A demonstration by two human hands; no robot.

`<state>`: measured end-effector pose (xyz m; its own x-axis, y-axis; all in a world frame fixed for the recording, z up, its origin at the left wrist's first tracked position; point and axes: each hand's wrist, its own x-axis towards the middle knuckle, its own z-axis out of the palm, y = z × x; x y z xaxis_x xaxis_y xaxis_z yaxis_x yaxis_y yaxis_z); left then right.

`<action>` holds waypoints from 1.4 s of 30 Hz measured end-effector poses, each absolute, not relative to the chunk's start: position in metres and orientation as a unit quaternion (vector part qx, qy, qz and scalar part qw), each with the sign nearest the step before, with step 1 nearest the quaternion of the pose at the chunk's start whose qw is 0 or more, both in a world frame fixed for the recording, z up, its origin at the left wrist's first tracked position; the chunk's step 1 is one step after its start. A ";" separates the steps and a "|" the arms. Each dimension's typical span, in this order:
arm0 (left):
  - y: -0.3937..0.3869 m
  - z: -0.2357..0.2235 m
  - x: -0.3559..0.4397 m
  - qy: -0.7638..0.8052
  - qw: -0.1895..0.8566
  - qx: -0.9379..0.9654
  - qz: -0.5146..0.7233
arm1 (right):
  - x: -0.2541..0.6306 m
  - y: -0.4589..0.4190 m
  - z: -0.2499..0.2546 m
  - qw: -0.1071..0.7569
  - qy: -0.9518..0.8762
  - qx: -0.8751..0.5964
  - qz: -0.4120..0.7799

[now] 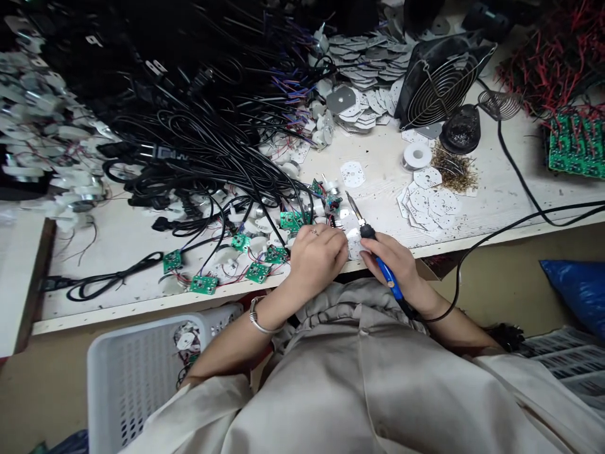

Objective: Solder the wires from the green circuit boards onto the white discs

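Note:
In my right hand (397, 261), near the bench's front edge, is a soldering iron (388, 277) with a blue handle. Its metal tip points up and to the left. My left hand (317, 252) is closed, fingers curled down at the bench edge; whatever they grip is hidden. Just beyond those fingers are a small circuit board (333, 203) with a motor-like part and a green circuit board (293, 220). White plates (350, 222) lie partly hidden between my hands. The iron's tip is apart from the small board.
Black cables (227, 151) and wired green boards (204, 284) crowd the left. A fan (439, 82), solder spool (416, 155), iron stand (460, 129) and stacked white discs (428, 205) stand right. The iron's cord (510, 228) crosses the edge. A grey basket (137, 366) sits below.

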<state>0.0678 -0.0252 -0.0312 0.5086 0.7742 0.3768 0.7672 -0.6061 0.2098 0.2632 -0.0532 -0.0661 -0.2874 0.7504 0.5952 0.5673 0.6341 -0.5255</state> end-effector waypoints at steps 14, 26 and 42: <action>-0.028 -0.037 0.067 0.449 0.007 0.868 0.214 | 0.280 -0.073 -0.074 0.570 -0.555 -0.528 0.298; -0.028 -0.036 0.068 0.441 -0.017 0.867 0.230 | 0.279 -0.073 -0.062 0.546 -0.639 -0.495 0.218; -0.028 -0.036 0.068 0.458 0.020 0.864 0.207 | 0.275 -0.069 -0.042 0.541 -0.669 -0.467 0.203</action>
